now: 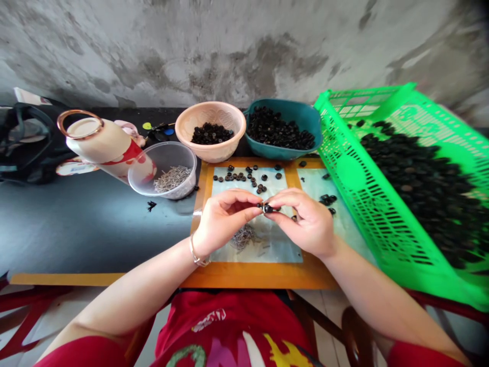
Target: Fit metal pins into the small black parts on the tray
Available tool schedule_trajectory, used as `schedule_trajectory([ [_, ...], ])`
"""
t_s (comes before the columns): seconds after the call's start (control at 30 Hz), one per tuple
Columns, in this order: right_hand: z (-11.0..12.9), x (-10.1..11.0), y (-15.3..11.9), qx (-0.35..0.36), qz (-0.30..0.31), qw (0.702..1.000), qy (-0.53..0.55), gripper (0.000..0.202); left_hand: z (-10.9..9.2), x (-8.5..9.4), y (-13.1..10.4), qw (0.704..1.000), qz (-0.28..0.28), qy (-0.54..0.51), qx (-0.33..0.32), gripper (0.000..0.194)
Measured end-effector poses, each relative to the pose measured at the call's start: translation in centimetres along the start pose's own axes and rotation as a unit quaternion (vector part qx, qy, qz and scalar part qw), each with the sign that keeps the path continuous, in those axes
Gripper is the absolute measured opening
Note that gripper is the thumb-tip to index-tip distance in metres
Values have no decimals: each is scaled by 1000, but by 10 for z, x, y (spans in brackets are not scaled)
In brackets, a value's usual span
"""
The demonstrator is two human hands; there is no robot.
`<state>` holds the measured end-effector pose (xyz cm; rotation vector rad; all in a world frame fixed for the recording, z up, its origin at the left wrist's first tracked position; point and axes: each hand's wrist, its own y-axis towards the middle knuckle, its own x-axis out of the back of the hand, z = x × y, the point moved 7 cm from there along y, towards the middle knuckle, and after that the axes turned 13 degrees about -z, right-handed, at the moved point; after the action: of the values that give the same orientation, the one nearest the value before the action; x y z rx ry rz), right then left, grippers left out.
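My left hand (219, 221) pinches a small dark round piece (260, 205) between thumb and fingertips. Tip to tip with it, my right hand (309, 221) is closed on a small shiny black knob-like part (268, 208). Whether the two pieces are joined cannot be made out. Just beyond my fingers, several black ring-shaped pieces (237, 177) lie scattered on a pale sheet (282, 250). Below my left hand sits a heap of thin metal pins (243, 237), partly covered by the fingers.
A clear tub (137, 186) of pins, a pink bowl (239, 122) and a teal basin (284, 152) of black pieces stand behind. On the right, a green crate (355, 176) holds many black parts. A white-and-red flask (95, 137) stands left. A wall (191, 46) closes the back.
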<state>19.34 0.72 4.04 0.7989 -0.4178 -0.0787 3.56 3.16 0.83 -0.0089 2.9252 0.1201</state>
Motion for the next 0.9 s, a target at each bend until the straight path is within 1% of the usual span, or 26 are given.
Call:
schedule_trajectory([
  [0.13,6,1,1,24,-2,1000,2,24,-5,0,-1,999,15,24,-36,14],
  [0.33,9,4,0,43,-5,999,-3,27,-13,-1,-3,996,20,54,-66,12],
  [0.47,12,4,2,59,8,998,-7,28,-18,-2,-4,994,27,64,-84,11],
  [0.67,16,3,5,89,30,995,-22,21,-19,-2,-5,993,28,79,-86,11],
  [0.8,14,1,5,85,56,995,-24,14,-19,-3,-6,992,37,79,-95,11],
  [0.9,15,1,4,92,55,994,-23,13,-20,-3,-6,991,44,77,-98,13],
])
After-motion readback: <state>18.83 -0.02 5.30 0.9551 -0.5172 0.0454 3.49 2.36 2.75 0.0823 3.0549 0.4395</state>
